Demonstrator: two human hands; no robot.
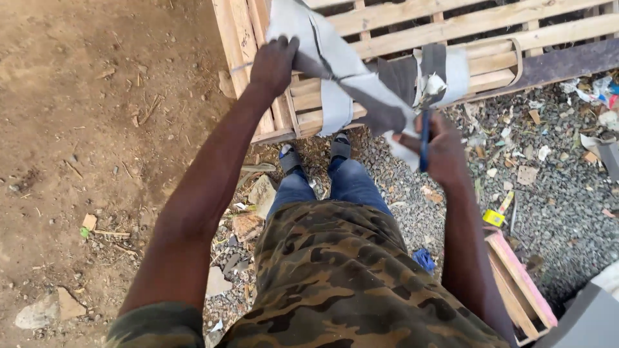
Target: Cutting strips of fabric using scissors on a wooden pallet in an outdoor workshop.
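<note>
Camouflage shirt (335, 283), foreground. Left hand (274, 63): clenched on grey sheet (335, 61), held taut above wooden pallet (412, 26). Right hand (445, 151): fist closed round blue-handled tool (424, 138) at sheet's lower end. Gravel ground (554, 193) beyond.

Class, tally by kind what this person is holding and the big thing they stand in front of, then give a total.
Grey sheet in left hand: 1
Blue-handled tool in right hand: 1
Wooden pallet: 1
Total: 3
</note>
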